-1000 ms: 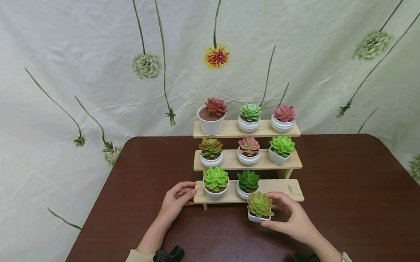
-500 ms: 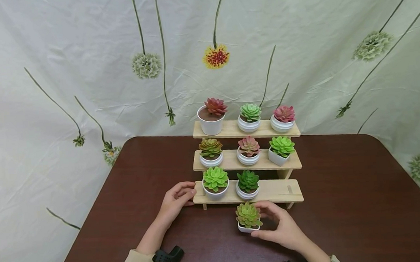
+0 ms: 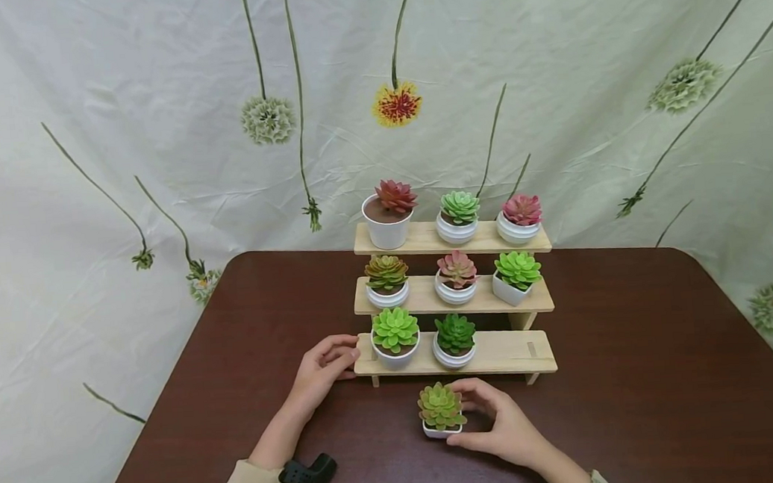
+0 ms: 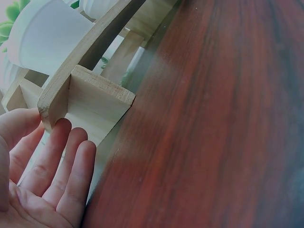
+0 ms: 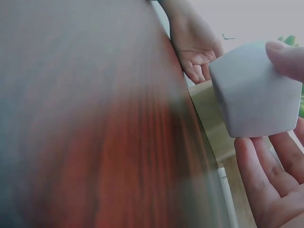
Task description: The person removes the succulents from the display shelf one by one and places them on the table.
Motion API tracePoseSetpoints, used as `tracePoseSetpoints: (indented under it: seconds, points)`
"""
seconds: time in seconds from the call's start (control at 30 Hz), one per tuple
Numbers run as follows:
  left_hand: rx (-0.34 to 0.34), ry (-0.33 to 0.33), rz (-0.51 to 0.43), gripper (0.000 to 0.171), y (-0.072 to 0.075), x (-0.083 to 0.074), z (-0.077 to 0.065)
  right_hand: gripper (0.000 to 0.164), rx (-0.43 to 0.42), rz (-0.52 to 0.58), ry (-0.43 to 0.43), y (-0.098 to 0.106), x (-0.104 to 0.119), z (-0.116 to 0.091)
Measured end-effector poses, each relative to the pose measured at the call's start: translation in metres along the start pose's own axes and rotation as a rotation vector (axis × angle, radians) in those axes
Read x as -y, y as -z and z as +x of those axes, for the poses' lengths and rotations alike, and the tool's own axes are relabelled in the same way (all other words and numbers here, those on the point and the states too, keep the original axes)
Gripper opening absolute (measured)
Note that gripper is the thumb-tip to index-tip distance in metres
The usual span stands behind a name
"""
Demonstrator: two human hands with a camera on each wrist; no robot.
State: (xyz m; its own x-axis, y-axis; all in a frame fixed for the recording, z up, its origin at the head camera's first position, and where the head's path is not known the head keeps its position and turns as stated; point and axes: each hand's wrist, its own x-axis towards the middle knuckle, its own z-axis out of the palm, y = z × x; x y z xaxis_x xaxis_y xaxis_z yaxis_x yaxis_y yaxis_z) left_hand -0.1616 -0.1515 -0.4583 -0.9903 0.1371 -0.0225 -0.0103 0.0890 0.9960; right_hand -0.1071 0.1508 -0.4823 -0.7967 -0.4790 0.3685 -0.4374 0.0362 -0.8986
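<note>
My right hand [image 3: 496, 424] holds a small potted succulent [image 3: 441, 407] in front of the lowest tier, thumb on one side and fingers on the other. In the right wrist view its square white pot [image 5: 256, 90] shows from the side, lifted off the table. My left hand [image 3: 324, 369] pinches the left end of the bottom board of a three-tier wooden plant stand [image 3: 498, 350]. The left wrist view has the thumb and fingers [image 4: 59, 133] at the board's corner. On that bottom tier stand a bright green succulent [image 3: 395, 331] and a dark green succulent [image 3: 456, 334], both in white pots.
Three potted succulents, one a red succulent [image 3: 395, 196], stand on the top tier. The middle tier bears three more, including a pink succulent [image 3: 457, 270]. The dark brown table [image 3: 638, 373] spreads around the stand, with a flower-printed cloth [image 3: 548, 50] behind it.
My right hand has carried the potted succulent left and toward me, away from the front of the bottom board. The left hand has stayed at the stand's left end.
</note>
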Motion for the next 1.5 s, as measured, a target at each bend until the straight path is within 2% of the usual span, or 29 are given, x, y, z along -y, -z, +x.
tracePoseSetpoints:
  seconds: [0.63,1.17,1.5]
  points:
    - [0.009,-0.024,-0.01,0.029,0.0,0.002,0.001,0.056,0.023,0.032,-0.032,-0.017,-0.007,0.005]
    - [0.02,-0.044,-0.021,0.029,0.002,0.003,0.001,0.057,0.09,0.037,-0.078,-0.034,-0.007,0.013]
    - [0.024,-0.054,-0.026,0.028,0.002,0.006,0.001,0.058,0.088,0.043,-0.055,-0.04,-0.01,0.016]
